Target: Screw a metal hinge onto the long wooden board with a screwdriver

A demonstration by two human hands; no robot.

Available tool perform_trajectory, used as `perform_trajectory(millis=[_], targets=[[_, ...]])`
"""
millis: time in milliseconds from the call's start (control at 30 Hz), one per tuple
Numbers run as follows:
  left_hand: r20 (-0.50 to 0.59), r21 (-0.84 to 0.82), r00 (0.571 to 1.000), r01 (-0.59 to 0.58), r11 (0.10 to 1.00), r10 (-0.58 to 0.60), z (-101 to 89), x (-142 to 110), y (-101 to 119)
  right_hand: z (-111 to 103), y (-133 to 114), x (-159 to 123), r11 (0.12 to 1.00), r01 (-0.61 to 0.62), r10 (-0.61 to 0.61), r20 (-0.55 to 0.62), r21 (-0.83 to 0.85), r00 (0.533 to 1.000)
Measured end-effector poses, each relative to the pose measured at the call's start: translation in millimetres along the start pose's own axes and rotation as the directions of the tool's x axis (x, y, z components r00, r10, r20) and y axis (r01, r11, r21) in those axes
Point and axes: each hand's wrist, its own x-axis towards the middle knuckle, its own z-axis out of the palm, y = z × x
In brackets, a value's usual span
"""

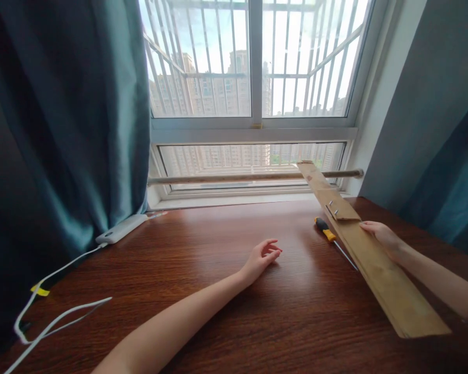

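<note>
My right hand (pixel 382 236) grips the right edge of a long, flat strip of brown cardboard (pixel 386 275), thumb on top and the other fingers hidden beneath. The strip slants from the window side down toward me. Across its upper half is a raised cardboard piece (pixel 342 206), with two small metal screws (pixel 333 207) sticking up from it. Beside the strip's left edge lies a screwdriver (pixel 327 232) with a black and yellow handle, its shaft pointing toward me. My left hand (pixel 261 259) rests on the table, fingers loosely curled and apart, holding nothing.
The dark wooden table (pixel 203 249) reaches to the window sill, where a horizontal rail (pixel 226 179) runs across. At the left, a white power strip (pixel 122 228) and its white cable (pixel 54 272) lie near the blue curtain (pixel 113 119). A yellow tag (pixel 40 290) is beside the cable.
</note>
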Motion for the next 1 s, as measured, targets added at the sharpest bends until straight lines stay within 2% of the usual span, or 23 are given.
perform_trajectory(millis=[67, 133, 233, 567, 800, 967, 1000], targets=[[-0.026, 0.074, 1.000, -0.007, 0.997, 0.009, -1.2, 0.2, 1.5, -22.8, 10.3, 20.1, 0.982, -0.145, 0.140, 0.053, 0.123, 0.989], [-0.038, 0.143, 0.999, -0.028, 0.989, 0.034, -1.2, -0.1, 3.3, -39.2, 20.8, 38.7, 0.964, -0.192, 0.190, 0.029, 0.182, 0.981], [-0.021, 0.162, 0.998, -0.053, 0.985, 0.057, 0.0, -1.0, 5.5, -52.3, 33.0, 60.2, 0.950, -0.251, 0.255, 0.002, 0.184, 0.967], [-0.003, 0.200, 0.999, -0.041, 0.979, 0.043, -4.4, -1.8, 6.4, -58.7, 49.9, 92.2, 0.944, -0.285, 0.288, 0.005, 0.165, 0.958], [0.012, 0.184, 1.000, -0.016, 0.983, 0.014, -3.9, -2.8, 6.4, -65.2, 46.6, 95.4, 0.939, -0.284, 0.291, -0.007, 0.193, 0.957], [0.018, 0.167, 1.000, 0.011, 0.986, -0.014, -4.0, -3.5, 5.9, -63.2, 39.0, 97.7, 0.920, -0.350, 0.358, -0.012, 0.176, 0.934], [0.022, 0.168, 1.000, 0.010, 0.986, -0.014, -3.9, -3.7, 6.6, -62.3, 37.5, 97.6, 0.948, -0.283, 0.295, -0.073, 0.148, 0.953]])
